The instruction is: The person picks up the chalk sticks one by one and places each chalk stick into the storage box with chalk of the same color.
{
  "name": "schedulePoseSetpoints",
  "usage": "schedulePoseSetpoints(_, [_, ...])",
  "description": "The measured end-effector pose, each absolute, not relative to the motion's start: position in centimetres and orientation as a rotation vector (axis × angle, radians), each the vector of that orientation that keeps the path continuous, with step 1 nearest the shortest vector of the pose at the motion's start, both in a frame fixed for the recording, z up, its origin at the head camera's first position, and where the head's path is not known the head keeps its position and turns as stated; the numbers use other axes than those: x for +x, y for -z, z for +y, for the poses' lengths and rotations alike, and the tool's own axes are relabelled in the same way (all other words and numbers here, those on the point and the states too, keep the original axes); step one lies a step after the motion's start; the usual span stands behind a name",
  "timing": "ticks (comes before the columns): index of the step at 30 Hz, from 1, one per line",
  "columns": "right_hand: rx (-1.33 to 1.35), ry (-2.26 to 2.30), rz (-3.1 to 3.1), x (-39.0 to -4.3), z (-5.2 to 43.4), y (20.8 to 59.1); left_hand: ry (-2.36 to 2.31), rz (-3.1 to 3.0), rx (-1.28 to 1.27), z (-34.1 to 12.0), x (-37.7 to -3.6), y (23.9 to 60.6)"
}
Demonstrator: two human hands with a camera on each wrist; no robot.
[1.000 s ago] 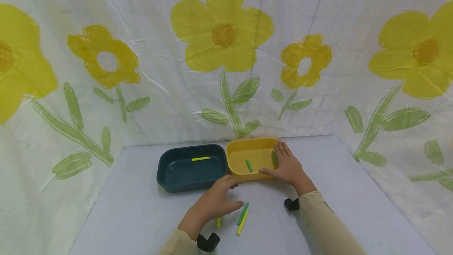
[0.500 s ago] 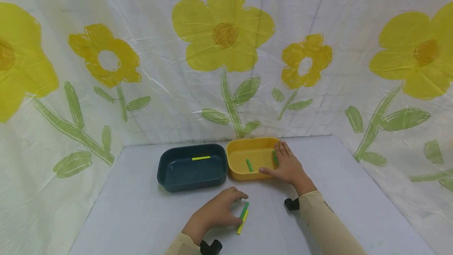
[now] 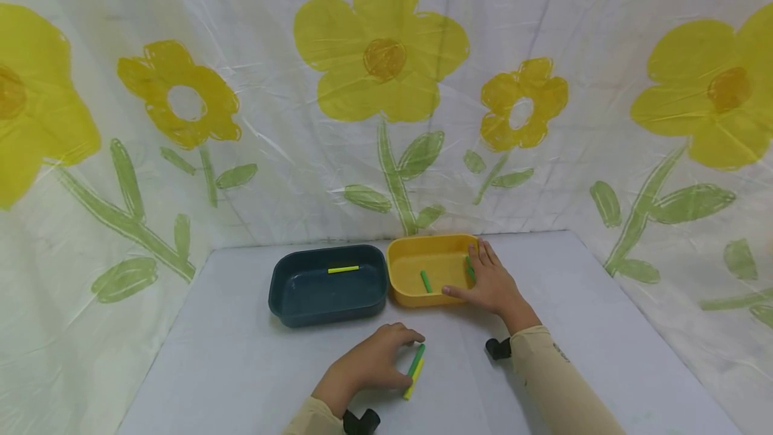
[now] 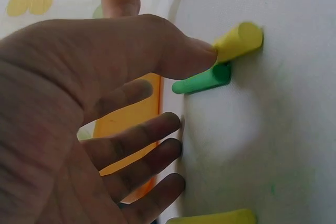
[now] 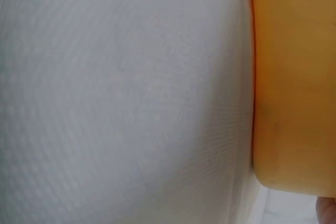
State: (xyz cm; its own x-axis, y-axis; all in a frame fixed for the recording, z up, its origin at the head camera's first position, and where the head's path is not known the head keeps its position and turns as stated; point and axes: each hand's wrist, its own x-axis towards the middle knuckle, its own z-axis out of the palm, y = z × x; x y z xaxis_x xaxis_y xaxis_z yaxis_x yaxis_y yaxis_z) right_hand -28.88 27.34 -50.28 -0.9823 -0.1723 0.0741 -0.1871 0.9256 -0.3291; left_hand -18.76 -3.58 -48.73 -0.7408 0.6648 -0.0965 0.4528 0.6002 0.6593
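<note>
Six sticks are visible: three green, three yellow. Three lie on the white tabletop point(image 3: 229, 354): one green stick point(image 3: 417, 356) and one yellow stick point(image 3: 414, 383) side by side, plus a second yellow stick point(image 4: 215, 217), visible only in the left wrist view. Two trays stand side by side. The dark blue tray point(image 3: 320, 301) contains one yellow stick; the yellow tray point(image 3: 443, 262), to its right, contains two green sticks, one near the middle and one against the right wall.

The left hand point(image 3: 376, 359) is positioned over the tabletop pair. Its grip is spread: the thumb is at the near end, overlapping the yellow stick in view, and the index fingertip is just beside the green stick's far end. Thumb contact cannot be confirmed.

The right hand point(image 3: 494, 286) rests on the yellow tray's right side, its grip spread, fingers extended, thumb at the near rim.
</note>
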Motion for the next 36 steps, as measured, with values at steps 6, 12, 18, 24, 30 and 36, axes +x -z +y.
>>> schedulePoseSetpoints(6, [0.263, -0.536, -3.036, -28.87, 27.33, 50.36, -0.882, 2.476, 0.895, -3.67, -18.93, 48.66])
schedulePoseSetpoints(12, [0.259, -0.54, -3.04, -28.92, 27.33, 50.38, -0.881, 2.472, 0.904, -3.73, -19.03, 48.86])
schedulePoseSetpoints(18, [0.252, -0.546, -3.052, -29.01, 27.44, 50.39, -0.875, 2.48, 0.919, -3.74, -19.11, 48.93])
schedulePoseSetpoints(24, [0.252, -0.537, -3.055, -28.98, 27.52, 50.51, -0.875, 2.474, 0.907, -3.74, -19.11, 48.96])
schedulePoseSetpoints(30, [0.254, -0.53, -3.061, -28.84, 27.46, 50.37, -0.854, 2.473, 0.885, -3.73, -19.15, 48.67])
schedulePoseSetpoints(36, [0.258, -0.526, -3.055, -28.94, 27.42, 50.29, -0.822, 2.484, 0.895, -3.71, -19.46, 48.91])
